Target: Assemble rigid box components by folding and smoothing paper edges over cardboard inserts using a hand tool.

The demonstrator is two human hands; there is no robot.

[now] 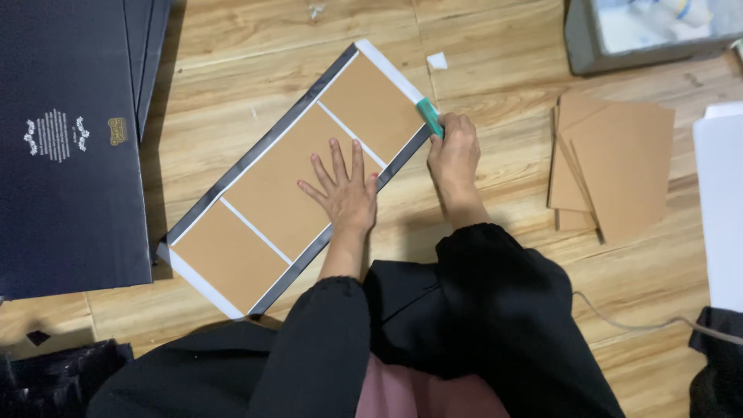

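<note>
Brown cardboard panels [302,182] on a dark-edged sheet, flat and slantwise on wooden floor [232,70]. Left hand [344,193] spread flat, pressing the middle panel. Right hand [455,151] closed around green tool [429,116] at sheet's right edge. Loose cardboard stack [615,166] well apart, rightward. Black box [70,139] leftward.

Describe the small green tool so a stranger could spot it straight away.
Find the long sheet with three brown cardboard panels lying slantwise on the wooden floor. At its far right edge, the right hand grips the green tool. It is the only green thing here.
</note>
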